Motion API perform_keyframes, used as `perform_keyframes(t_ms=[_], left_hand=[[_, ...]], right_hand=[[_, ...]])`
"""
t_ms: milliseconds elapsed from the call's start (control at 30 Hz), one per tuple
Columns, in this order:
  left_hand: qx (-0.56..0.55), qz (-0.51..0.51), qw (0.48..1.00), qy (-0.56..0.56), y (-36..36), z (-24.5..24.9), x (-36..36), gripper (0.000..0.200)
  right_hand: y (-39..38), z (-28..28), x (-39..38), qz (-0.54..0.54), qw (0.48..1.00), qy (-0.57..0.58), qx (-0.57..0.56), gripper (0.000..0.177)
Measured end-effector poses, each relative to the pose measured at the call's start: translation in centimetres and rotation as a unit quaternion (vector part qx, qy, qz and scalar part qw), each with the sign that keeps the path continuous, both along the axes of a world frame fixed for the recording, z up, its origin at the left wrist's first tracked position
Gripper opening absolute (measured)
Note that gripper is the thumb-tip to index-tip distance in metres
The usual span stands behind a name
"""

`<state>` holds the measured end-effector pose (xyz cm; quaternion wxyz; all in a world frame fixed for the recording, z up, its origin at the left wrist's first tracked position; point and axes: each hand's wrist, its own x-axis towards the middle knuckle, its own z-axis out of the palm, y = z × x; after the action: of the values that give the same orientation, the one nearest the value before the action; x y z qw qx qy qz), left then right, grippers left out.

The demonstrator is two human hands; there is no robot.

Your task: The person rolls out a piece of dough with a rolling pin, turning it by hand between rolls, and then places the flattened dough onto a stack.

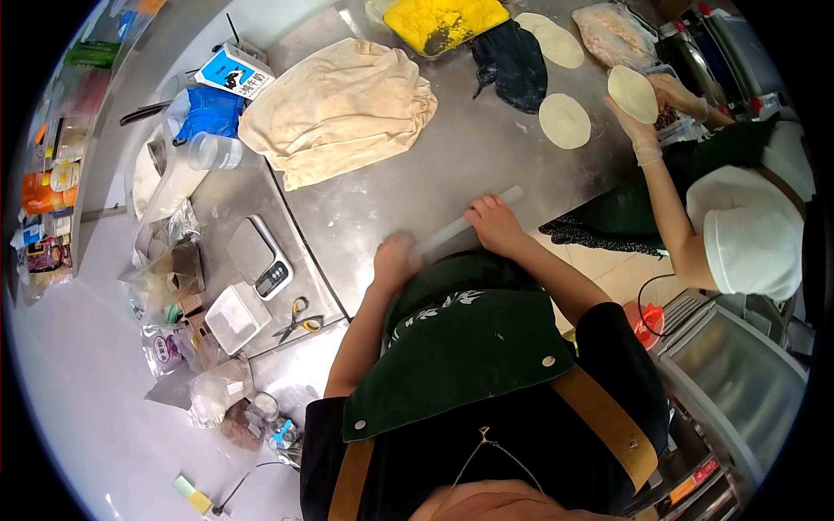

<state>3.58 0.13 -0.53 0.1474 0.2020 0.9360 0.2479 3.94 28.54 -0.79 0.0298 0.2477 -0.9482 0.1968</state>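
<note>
A pale, translucent rolling pin (452, 233) lies at a slant along the near edge of the steel table (486, 156), just in front of my apron. My right hand (495, 219) is on it near its far right end, fingers curled over the top. At the lower left end my left hand (396, 259) is closed around it, slightly smeared by motion. Ahead on the table rests a large cream-coloured cloth (339, 108), bunched into folds. To the right are flat round dough wrappers (565, 121), one of them partly beyond a dark crumpled bag (512, 68).
A co-worker's gloved hands (647, 130) hold a dough round (632, 94) at the right. Beyond is a tray of yellow filling (443, 24). On my left stand a milk carton (233, 71), a plastic cup (215, 151), a digital scale (261, 256) and scissors (301, 319).
</note>
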Motion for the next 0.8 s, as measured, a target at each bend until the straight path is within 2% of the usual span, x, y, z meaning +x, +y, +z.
perform_keyframes(t_ms=[167,267,300,400,433,533,667,800], left_hand=[[0.050,0.058,0.995,0.064,-2.4,-1.1,-0.5,0.030],[0.078,0.113,0.979,0.153,-4.5,-0.6,-0.3,0.033],[0.086,0.133,0.978,0.139,-5.4,-0.5,-0.1,0.041],[0.084,0.162,0.958,0.220,-8.4,-2.1,0.6,0.053],[0.080,0.159,0.965,0.193,-9.4,-2.6,0.9,0.060],[0.061,0.117,0.966,0.221,-10.9,-2.9,1.5,0.058],[0.055,0.125,0.964,0.228,-10.8,-3.0,1.6,0.056],[0.040,0.125,0.965,0.226,-10.7,-3.2,1.6,0.056]], right_hand=[[-2.1,-0.4,-0.7,-0.037,0.997,-0.045,0.058,0.025],[-3.1,-0.2,-0.6,-0.071,0.995,-0.026,0.065,0.022],[-3.4,-0.1,-0.6,-0.083,0.994,-0.024,0.064,0.022],[-4.3,-0.1,-0.3,-0.116,0.992,-0.012,0.055,0.022],[-4.5,-0.2,-0.1,-0.125,0.991,-0.005,0.051,0.023],[-5.0,-1.0,0.7,-0.137,0.988,0.065,0.034,0.028],[-5.4,-2.6,1.5,-0.151,0.978,0.141,0.024,0.036],[-5.5,-3.2,1.7,-0.160,0.977,0.139,0.034,0.039]])
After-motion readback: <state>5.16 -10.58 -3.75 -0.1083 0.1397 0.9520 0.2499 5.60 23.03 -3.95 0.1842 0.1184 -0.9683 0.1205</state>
